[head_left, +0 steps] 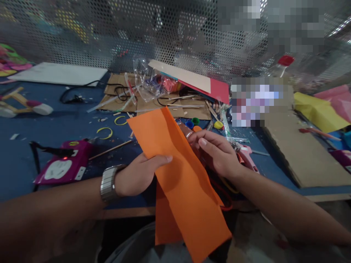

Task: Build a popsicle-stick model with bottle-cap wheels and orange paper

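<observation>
Both forearms are bare, with no sleeves in view. The left hand [138, 175] has a silver metal watch [109, 183] with a link band; the right hand [219, 155] wears nothing.

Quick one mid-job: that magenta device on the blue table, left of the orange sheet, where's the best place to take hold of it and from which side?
Probably grip the magenta device across its flat body, coming from above. It lies flat on the blue table. A black cord leaves its left end, so avoid that end. The left hand is nearest, though it now pinches the orange sheet.
</observation>
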Available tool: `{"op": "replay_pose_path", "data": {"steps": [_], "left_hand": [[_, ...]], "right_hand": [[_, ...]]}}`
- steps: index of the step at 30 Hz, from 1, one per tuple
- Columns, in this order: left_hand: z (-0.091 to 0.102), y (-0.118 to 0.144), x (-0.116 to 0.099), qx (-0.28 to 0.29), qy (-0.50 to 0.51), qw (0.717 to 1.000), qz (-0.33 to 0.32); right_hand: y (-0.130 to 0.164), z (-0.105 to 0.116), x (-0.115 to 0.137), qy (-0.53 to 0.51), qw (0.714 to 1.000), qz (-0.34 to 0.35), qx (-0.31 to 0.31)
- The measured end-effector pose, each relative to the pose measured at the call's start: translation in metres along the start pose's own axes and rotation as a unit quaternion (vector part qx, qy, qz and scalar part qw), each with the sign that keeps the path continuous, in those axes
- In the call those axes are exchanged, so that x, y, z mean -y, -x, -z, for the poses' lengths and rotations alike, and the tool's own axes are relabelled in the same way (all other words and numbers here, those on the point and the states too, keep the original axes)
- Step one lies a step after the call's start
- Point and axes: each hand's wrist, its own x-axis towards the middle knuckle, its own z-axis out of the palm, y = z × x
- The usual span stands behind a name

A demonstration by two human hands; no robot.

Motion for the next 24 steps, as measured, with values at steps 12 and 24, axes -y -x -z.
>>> {"op": "replay_pose_path", "data": {"steps": [12, 24], "left_hand": [[-0.007, 0.003, 0.006, 0.083, -0.048, 0.995, -0.030], [0.006, 0.002, -0.005, 0.066, -0.038, 0.993, -0.086]], "right_hand": [[0.003, -0.005, 0.005, -0.019, 0.998, -0.019, 0.061], [0.000, -0.003, 0.005, 0.013, 0.997, -0.035, 0.064]]}}
